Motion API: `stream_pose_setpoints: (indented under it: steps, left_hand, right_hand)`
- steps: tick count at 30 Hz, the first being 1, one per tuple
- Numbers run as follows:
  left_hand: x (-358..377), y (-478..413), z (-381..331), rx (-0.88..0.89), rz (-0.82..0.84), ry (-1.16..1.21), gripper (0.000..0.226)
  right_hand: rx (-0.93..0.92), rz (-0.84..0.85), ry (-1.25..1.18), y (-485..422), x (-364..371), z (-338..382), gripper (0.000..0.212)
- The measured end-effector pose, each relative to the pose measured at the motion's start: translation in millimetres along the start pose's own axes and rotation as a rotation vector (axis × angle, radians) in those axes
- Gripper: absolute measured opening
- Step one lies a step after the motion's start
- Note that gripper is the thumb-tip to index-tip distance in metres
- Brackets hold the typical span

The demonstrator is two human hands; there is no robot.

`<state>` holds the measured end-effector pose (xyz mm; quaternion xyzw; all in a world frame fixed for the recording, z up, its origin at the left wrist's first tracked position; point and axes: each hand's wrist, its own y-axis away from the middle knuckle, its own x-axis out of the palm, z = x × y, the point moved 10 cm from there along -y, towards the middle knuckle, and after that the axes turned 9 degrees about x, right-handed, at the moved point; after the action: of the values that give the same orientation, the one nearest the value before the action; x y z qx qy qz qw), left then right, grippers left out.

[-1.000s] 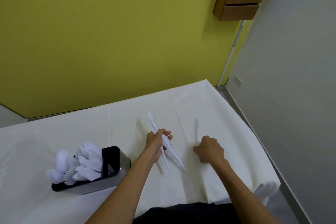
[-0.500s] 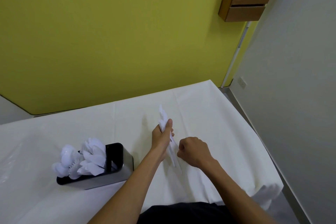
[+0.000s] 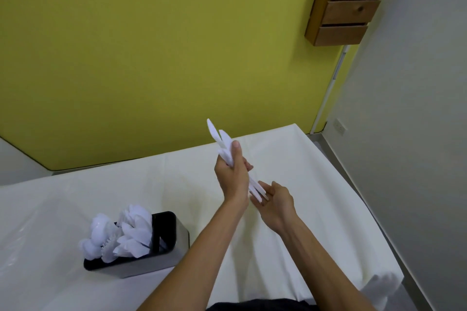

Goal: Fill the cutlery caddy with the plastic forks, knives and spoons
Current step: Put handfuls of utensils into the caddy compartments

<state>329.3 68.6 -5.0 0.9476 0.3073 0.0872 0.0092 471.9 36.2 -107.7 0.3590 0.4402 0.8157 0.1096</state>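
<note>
Plastic knives [image 3: 222, 144], apparently three or four: lifted off counter [image 3: 303, 159], now mid-air, well right of cutlery caddy [image 3: 177, 237]. Left hand [image 3: 233, 179] grip pinches bundle; right hand [image 3: 276, 202] grip spread, touching handle ends. Stray knife gone, likely gathered; caddy next.

Yellow-green wall [image 3: 151, 58] filled far side, evenly lit. Plain grey wall [image 3: 417, 134] ran down right. Wooden drawer unit [image 3: 348, 7] hung high near corner, three drawer fronts showing. White conduit [image 3: 328, 91] dropped below it. Socket [image 3: 340, 128] sat low on grey wall. Table [image 3: 126, 189] wore creased white cloth. Grey floor strip [image 3: 328, 156] ran beside its right edge.
</note>
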Motion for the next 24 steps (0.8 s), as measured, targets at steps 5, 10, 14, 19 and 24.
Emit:
stream_pose_setpoints:
  steps: [5,10,14,19,24]
  left_hand:
    - [15,11,-29,0.129,0.088,-0.006,0.033]
    - [16,14,-37,0.143,0.081,0.072,0.031]
    - [15,14,-32,0.083,0.046,0.096,0.028]
    - [9,12,-41,0.104,0.011,0.111,0.025]
    - [0,10,-38,0.088,-0.03,0.106,0.025]
  right_hand:
    - [0.006,0.131,-0.125,12,21,8,0.037]
    - [0.03,0.19,-0.157,14,26,5,0.04]
    - [0.051,0.208,-0.15,16,32,0,0.041]
    - [0.057,0.207,-0.167,16,32,0,0.039]
    - [0.066,0.206,-0.156,18,34,0,0.04]
